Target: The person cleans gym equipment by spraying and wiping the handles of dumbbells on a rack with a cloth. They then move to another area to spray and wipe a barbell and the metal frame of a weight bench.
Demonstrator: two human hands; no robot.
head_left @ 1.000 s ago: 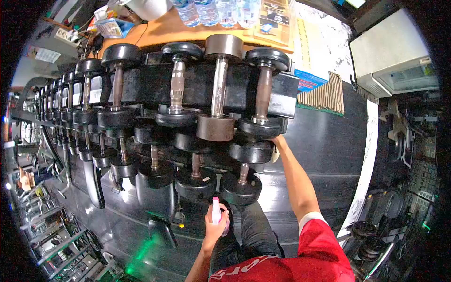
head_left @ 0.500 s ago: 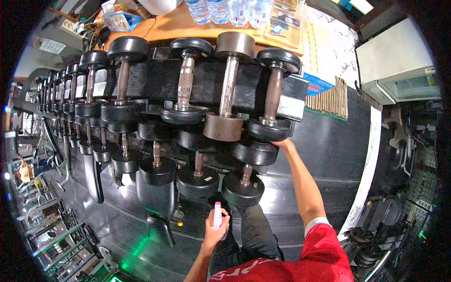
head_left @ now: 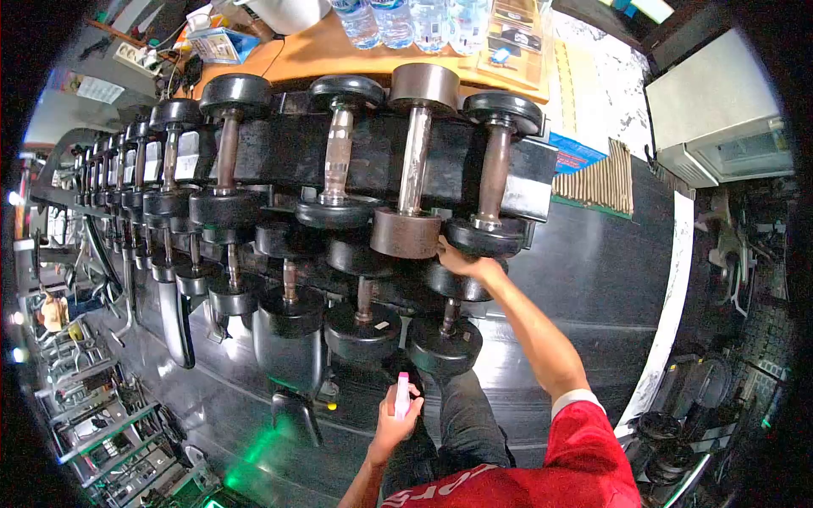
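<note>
In my left hand (head_left: 398, 421), closed low in front of my legs, is a small, slim white-and-pink bottle (head_left: 402, 394) with its pink top pointing up. My right hand (head_left: 466, 262) reaches to the upper rack, at the lower end of the rightmost black dumbbell (head_left: 494, 173). Its fingertips lie by the gap beside the steel dumbbell (head_left: 416, 157) and are partly hidden by the weights. Just under that hand stands a lower-tier black dumbbell (head_left: 445, 343), its upper head partly covered by my wrist.
More dumbbells (head_left: 227, 144) run along both tiers to the left. Behind the rack, a wooden table (head_left: 309, 55) carries water bottles (head_left: 432, 25). A padded bench (head_left: 290, 356) stands below the rack, and weight plates (head_left: 665, 444) lie at lower right.
My right hand has moved left along the lower end of the rightmost dumbbell, toward the steel one. My left hand still holds the bottle, slightly lower and further right in view.
</note>
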